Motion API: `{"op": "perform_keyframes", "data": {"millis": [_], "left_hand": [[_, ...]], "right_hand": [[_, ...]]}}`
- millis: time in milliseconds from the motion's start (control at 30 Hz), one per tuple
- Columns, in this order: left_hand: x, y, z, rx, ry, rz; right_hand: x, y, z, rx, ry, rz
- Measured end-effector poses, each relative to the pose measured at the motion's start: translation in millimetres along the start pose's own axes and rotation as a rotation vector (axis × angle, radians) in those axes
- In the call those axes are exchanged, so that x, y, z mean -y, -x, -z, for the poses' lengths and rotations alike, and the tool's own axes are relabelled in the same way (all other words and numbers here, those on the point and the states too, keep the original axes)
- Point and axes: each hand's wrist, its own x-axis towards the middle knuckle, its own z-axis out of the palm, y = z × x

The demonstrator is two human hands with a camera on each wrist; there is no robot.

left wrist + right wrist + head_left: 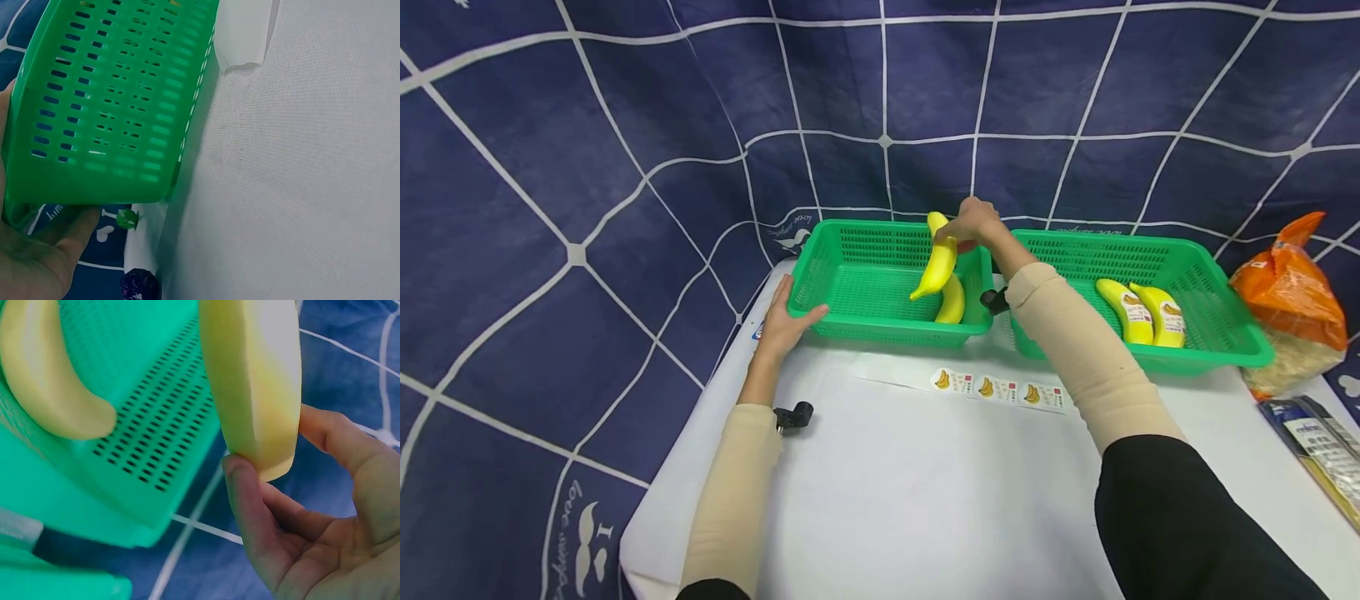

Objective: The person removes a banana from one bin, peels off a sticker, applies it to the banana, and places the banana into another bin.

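Observation:
In the head view my right hand point(972, 223) pinches a yellow banana point(936, 271) above the right end of the left green basket point(880, 327). The right wrist view shows the thumb and fingers around one end of that banana point(253, 381). A second banana point(953, 302) lies in the basket below, partly hidden by the held one. My left hand point(784, 327) rests at the basket's near left corner, thumb stretched along the front and fingers extended by the left side. The left wrist view shows this hand point(37, 259) beside the slotted basket wall point(106, 94).
Right of it, another green basket point(1210, 321) holds two labelled bananas point(1142, 315). A strip of banana stickers point(1000, 390) lies on the white table point(925, 483) in front. An orange bag point(1292, 292) and a flat packet point(1315, 450) are far right. A blue checked cloth point(940, 92) hangs behind.

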Motion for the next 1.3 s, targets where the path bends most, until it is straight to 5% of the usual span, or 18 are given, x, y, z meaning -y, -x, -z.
{"op": "perform_keyframes", "data": {"millis": [300, 600, 900, 1300], "left_hand": [[-0.3, -0.2, -1.8, -0.002, -0.043, 0.001], [-4.2, 2.5, 0.5, -0.005, -0.074, 0.021], [-1.5, 8.2, -1.1, -0.004, -0.082, 0.030], [-1.5, 4.6, -1.7, -0.007, -0.058, 0.024]], "right_hand": [[-7, 44.2, 32, 0.028, -0.108, -0.005], [-24, 95.8, 41, -0.013, -0.013, 0.039], [-61, 142.3, 23, 0.038, -0.011, 0.043], [-104, 194.1, -28, 0.111, -0.012, 0.052]]}}
